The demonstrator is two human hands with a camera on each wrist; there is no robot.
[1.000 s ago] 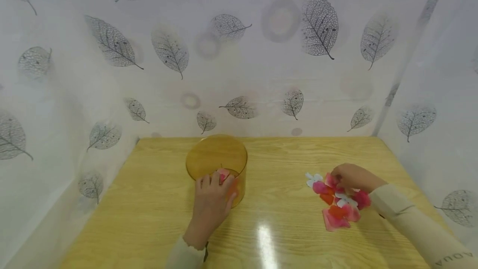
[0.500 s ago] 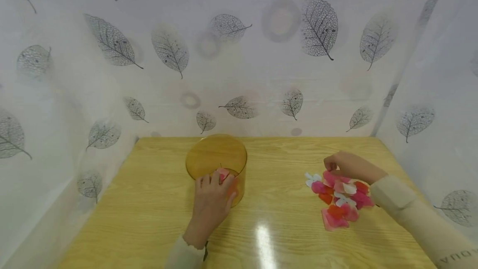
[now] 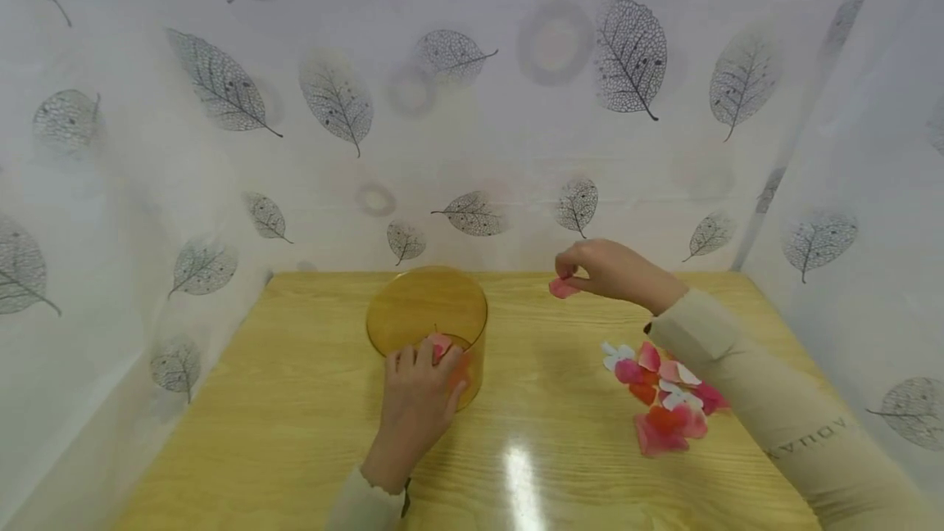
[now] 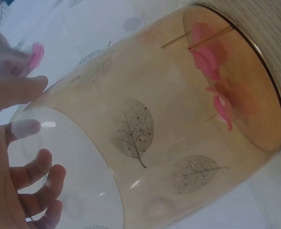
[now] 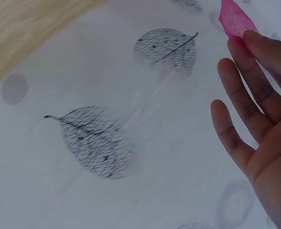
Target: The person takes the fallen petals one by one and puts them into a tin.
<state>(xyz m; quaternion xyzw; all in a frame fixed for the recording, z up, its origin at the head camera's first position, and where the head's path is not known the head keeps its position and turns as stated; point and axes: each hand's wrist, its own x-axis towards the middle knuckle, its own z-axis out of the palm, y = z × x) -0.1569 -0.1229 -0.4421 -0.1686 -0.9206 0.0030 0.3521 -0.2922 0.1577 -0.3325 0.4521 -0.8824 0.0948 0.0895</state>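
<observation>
A transparent amber glass vase [image 3: 424,303] with a slanted rim stands left of centre on the table. My left hand [image 3: 415,400] holds its near rim; in the left wrist view the thumb lies outside the glass and the other fingers curl at the mouth. Pink petals [image 4: 206,52] and thin sticks [image 4: 212,38] show inside the vase at its base. Raised above the table's far right half, my right hand [image 3: 615,271] pinches a pink petal [image 5: 236,21] between thumb and index finger. Below that forearm lies a pile of pink, red, orange and white petals [image 3: 669,420].
The wooden table [image 3: 295,400] is bordered at the back and sides by a pale sheet [image 3: 516,138] printed with leaf skeletons. A bright reflection marks the tabletop near the front. My right sleeve [image 3: 782,400] passes over the right side of the table.
My right hand has lifted from the petal pile and moved left and toward the back with a pink petal between its fingertips. The left hand and the vase have stayed in place.
</observation>
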